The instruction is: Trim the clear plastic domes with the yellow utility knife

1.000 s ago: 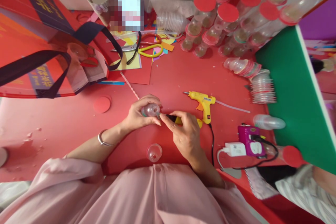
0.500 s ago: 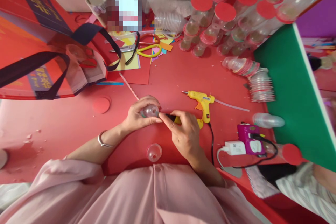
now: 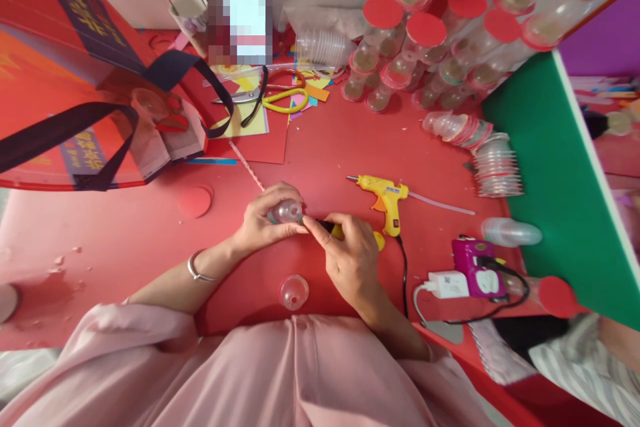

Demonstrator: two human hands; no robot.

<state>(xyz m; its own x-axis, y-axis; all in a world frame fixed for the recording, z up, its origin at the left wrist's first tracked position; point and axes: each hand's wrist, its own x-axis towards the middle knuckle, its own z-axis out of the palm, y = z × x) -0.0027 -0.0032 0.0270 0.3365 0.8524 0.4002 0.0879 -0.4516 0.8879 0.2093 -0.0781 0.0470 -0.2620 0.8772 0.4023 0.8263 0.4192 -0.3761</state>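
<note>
Near the middle of the red table, my left hand (image 3: 266, 217) is wrapped round a clear plastic dome lid (image 3: 285, 211), its holed top facing right. My right hand (image 3: 351, 257) grips a slim black-and-yellow tool (image 3: 327, 225) that looks like a utility knife. Its grey tip meets the edge of the hole, close to my left thumb. The rounded yellow end sticks out behind my right hand. A second clear dome lid (image 3: 293, 291) lies near my body, below both hands. To the right of my hands rests a yellow glue gun (image 3: 385, 195) with a glue stick in its back.
Scissors (image 3: 285, 101) lie on coloured paper at the back. Plastic-cup assemblies with red discs (image 3: 426, 29) crowd the back right. Stacked lids (image 3: 497, 165) and a purple power adapter (image 3: 477, 265) line the green divider (image 3: 545, 147). A red bag (image 3: 65, 127) stands left. Another person's sleeve (image 3: 575, 363) shows lower right.
The view has shifted very slightly. Both hands keep nearly the same place and hold, with the tool's tip still at the lid's hole; my right hand has moved only a little.
</note>
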